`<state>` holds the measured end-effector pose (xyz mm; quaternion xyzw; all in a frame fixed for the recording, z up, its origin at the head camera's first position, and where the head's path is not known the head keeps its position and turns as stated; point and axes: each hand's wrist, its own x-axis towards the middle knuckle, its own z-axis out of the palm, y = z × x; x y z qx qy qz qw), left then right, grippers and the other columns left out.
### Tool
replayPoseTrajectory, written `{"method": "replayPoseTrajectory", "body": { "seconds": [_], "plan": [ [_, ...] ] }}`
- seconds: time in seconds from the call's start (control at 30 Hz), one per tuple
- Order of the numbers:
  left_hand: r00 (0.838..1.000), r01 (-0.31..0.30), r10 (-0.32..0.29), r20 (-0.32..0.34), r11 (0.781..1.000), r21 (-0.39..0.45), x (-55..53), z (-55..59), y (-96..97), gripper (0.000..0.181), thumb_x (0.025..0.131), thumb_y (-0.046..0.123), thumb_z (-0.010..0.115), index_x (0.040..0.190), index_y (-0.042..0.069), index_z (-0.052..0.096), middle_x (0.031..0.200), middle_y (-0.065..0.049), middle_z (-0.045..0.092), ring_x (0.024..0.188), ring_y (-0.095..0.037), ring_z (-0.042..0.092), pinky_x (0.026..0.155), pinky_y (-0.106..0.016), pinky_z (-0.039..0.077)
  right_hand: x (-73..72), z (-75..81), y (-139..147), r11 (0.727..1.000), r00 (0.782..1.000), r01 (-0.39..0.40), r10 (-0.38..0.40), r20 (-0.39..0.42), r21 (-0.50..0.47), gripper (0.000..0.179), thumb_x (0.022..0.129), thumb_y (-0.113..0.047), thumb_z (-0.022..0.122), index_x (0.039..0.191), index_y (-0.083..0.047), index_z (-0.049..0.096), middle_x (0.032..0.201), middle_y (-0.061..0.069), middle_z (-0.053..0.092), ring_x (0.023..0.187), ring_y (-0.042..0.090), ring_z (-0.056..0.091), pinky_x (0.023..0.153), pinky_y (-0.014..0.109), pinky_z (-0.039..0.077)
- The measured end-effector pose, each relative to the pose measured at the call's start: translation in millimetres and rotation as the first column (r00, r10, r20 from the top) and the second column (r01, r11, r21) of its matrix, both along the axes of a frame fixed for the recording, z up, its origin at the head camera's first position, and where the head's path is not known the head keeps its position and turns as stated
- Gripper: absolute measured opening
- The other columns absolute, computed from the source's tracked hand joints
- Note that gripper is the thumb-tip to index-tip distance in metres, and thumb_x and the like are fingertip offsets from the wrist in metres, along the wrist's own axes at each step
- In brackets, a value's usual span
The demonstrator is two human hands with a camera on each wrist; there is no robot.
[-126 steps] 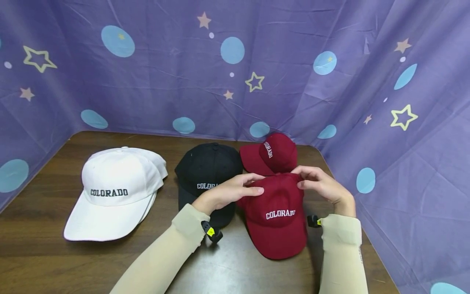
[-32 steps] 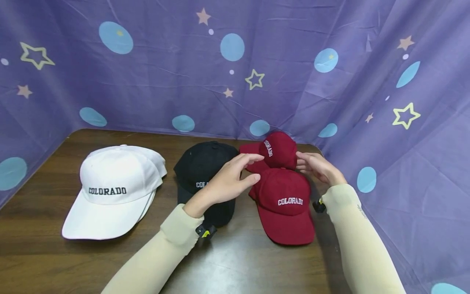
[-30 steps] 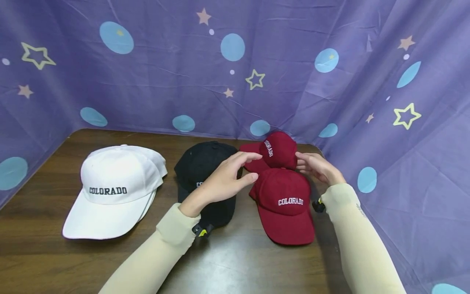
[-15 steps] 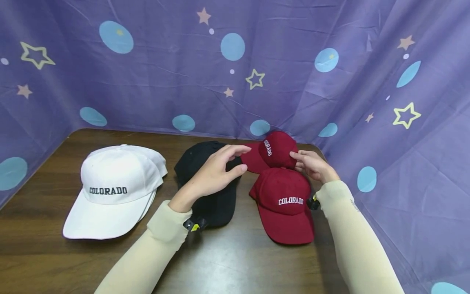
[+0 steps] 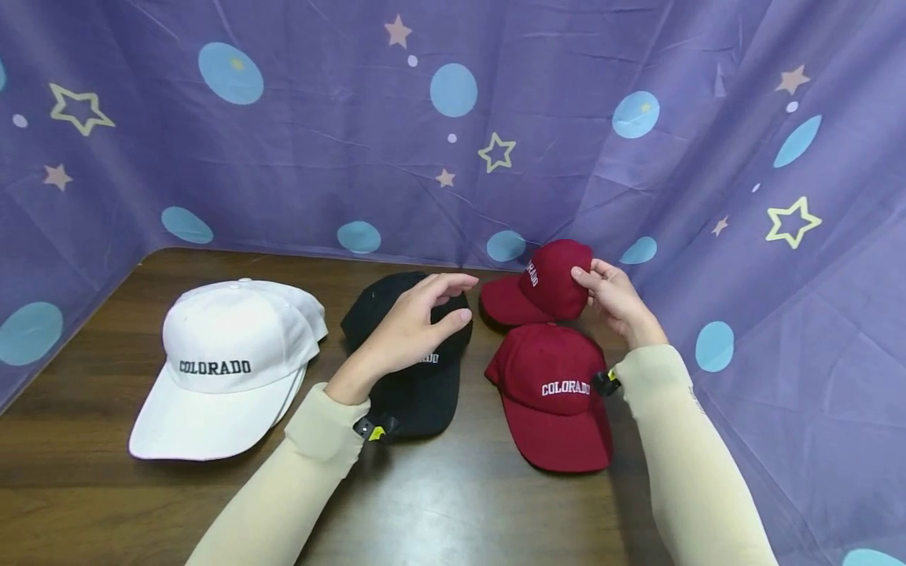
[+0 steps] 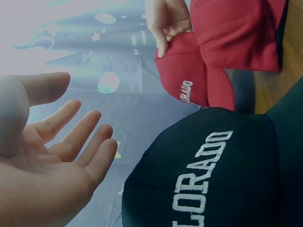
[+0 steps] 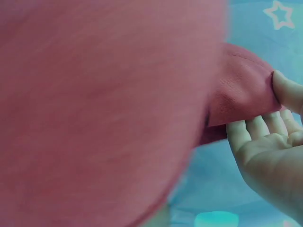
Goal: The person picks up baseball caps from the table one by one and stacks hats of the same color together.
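Observation:
At the back right, a small dark red baseball cap (image 5: 559, 279) is pinched at its rear edge by my right hand (image 5: 617, 303), thumb outside and fingers under the rim. In the right wrist view the same thumb and fingers (image 7: 239, 135) show at the cap's edge. Its brim points left. In front of it another red cap (image 5: 555, 377), lettered COLORADO, lies brim toward me. My left hand (image 5: 406, 326) hovers over the black cap (image 5: 425, 401), fingers relaxed and holding nothing; the left wrist view shows its palm apart from that cap.
On the left, white caps (image 5: 226, 346) lie stacked, brims toward the front. A wooden table (image 5: 453, 503) bears all the caps. Purple cloth (image 5: 368, 118) with stars and dots hangs behind and along both sides of it.
Earlier both hands were at the front red cap, which then shifted back and right. My right hand has since gripped the rear red cap and raised it slightly rightward; my left hand drew back left.

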<state>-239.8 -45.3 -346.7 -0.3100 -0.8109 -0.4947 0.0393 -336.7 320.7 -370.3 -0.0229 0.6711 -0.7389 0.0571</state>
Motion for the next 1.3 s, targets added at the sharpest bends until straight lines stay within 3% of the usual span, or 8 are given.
{"method": "replayPoseTrajectory", "body": {
  "seconds": [0.23,0.3,0.43,0.6,0.8,0.93,1.03,1.3],
  "plan": [
    [1.000,-0.012,0.013,-0.010,0.999,0.031,0.3,3.8,-6.3,0.047,0.105,0.017,0.067,0.150,0.009,0.056,0.150,-0.009,0.059,0.140,-0.029,0.055,0.120,-0.042,0.042,14.0,21.7,-2,0.999,0.991,0.040,-0.044,-0.129,-0.037,0.009,0.106,-0.008,0.064,0.099,-0.012,0.062,0.081,-0.006,0.072,0.062,0.004,0.056,0.051,0.016,0.039],
    [1.000,-0.015,0.016,-0.019,0.999,0.039,-0.4,5.2,-7.6,0.047,0.105,0.016,0.067,0.150,0.009,0.056,0.150,-0.010,0.059,0.140,-0.029,0.055,0.120,-0.042,0.042,20.5,27.4,-2,0.994,0.982,0.027,-0.046,-0.185,-0.103,0.006,0.106,-0.006,0.064,0.101,-0.010,0.062,0.084,-0.004,0.073,0.066,0.005,0.062,0.054,0.015,0.045],
    [0.999,-0.024,0.025,-0.023,0.999,0.047,-1.6,6.7,-9.6,0.047,0.105,0.016,0.067,0.150,0.009,0.056,0.150,-0.010,0.059,0.140,-0.027,0.056,0.120,-0.041,0.042,35.4,35.2,-4,0.967,0.950,-0.032,-0.048,-0.308,-0.251,0.007,0.106,0.000,0.059,0.110,-0.005,0.063,0.095,0.002,0.074,0.086,0.012,0.073,0.073,0.021,0.059],
    [0.999,-0.034,0.036,-0.023,0.997,0.071,-2.8,8.0,-13.1,0.047,0.105,0.017,0.068,0.150,0.009,0.057,0.148,-0.008,0.061,0.139,-0.023,0.056,0.120,-0.040,0.042,55.8,42.8,-6,0.938,0.908,-0.106,-0.044,-0.417,-0.331,0.018,0.109,0.005,0.049,0.117,-0.003,0.063,0.107,0.006,0.072,0.100,0.016,0.071,0.086,0.025,0.059],
    [0.999,-0.041,0.043,-0.012,0.994,0.103,-4.1,9.4,-18.3,0.046,0.106,0.016,0.067,0.150,0.010,0.056,0.148,-0.007,0.061,0.139,-0.025,0.056,0.120,-0.040,0.041,77.7,49.4,-9,0.926,0.861,-0.228,0.048,-0.506,-0.300,0.025,0.110,0.005,0.044,0.127,0.001,0.061,0.116,0.011,0.072,0.105,0.019,0.071,0.089,0.029,0.059],
    [0.999,-0.048,0.049,-0.003,0.991,0.126,-4.8,11.2,-21.3,0.045,0.106,0.016,0.067,0.149,0.009,0.057,0.148,-0.007,0.062,0.138,-0.023,0.057,0.120,-0.039,0.041,89.6,52.8,-12,0.931,0.834,-0.280,0.116,-0.539,-0.233,0.025,0.111,0.003,0.042,0.127,-0.001,0.061,0.115,0.008,0.072,0.104,0.018,0.071,0.089,0.028,0.060],
    [0.998,-0.060,0.059,0.008,0.987,0.146,-5.5,11.5,-23.0,0.044,0.106,0.015,0.067,0.149,0.009,0.058,0.147,-0.005,0.063,0.137,-0.020,0.058,0.120,-0.037,0.041,95.9,53.9,-16,0.919,0.815,-0.333,0.170,-0.554,-0.210,0.025,0.112,0.002,0.041,0.126,-0.002,0.061,0.115,0.007,0.071,0.104,0.017,0.071,0.089,0.027,0.060],
    [0.999,-0.043,0.038,0.035,0.984,0.170,-4.9,11.1,-21.6,0.043,0.108,0.018,0.063,0.149,0.008,0.057,0.148,-0.006,0.062,0.139,-0.021,0.058,0.120,-0.037,0.042,106.5,50.5,-24,0.810,0.746,-0.539,0.330,-0.579,-0.232,0.028,0.110,0.009,0.037,0.126,0.005,0.060,0.112,0.012,0.072,0.100,0.020,0.073,0.087,0.030,0.061]
  ]
}}
